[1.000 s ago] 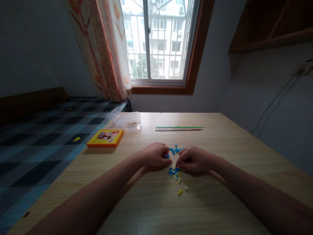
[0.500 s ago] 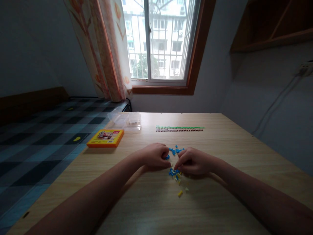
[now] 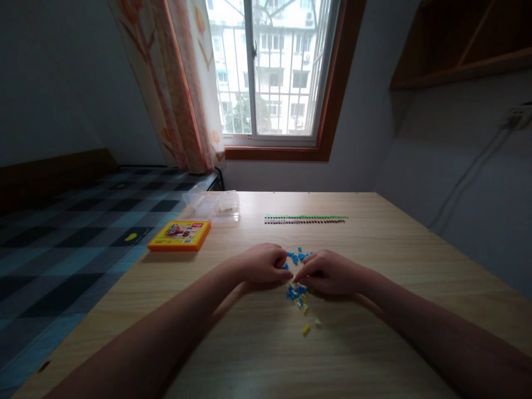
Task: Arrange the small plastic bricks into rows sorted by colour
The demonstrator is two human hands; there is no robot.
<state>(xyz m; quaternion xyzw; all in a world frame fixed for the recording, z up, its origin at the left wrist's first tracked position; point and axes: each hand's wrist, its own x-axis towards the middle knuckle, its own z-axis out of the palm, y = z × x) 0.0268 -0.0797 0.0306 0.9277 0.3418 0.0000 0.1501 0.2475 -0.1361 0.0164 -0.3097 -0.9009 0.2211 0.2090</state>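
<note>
My left hand rests on the table with its fingers curled, beside some small blue bricks. Across from it, my right hand has thumb and forefinger drawn together, their tips close to the left fingertips. Whatever either hand pinches is too small or hidden to name. Just below the fingertips lies a mixed heap of tiny blue and yellow bricks. Closer to me are a single yellow brick and a pale brick. Part of the blue group is covered by both hands.
Farther back, small green pieces form a long row, with dark brown pieces in a row beside it. On the left are an orange-yellow box and clear plastic trays. A bed with a checked cover adjoins the table.
The right fingertips have lifted off the mixed heap and moved slightly away from me, nearer the left fingertips. My left hand has barely shifted.
</note>
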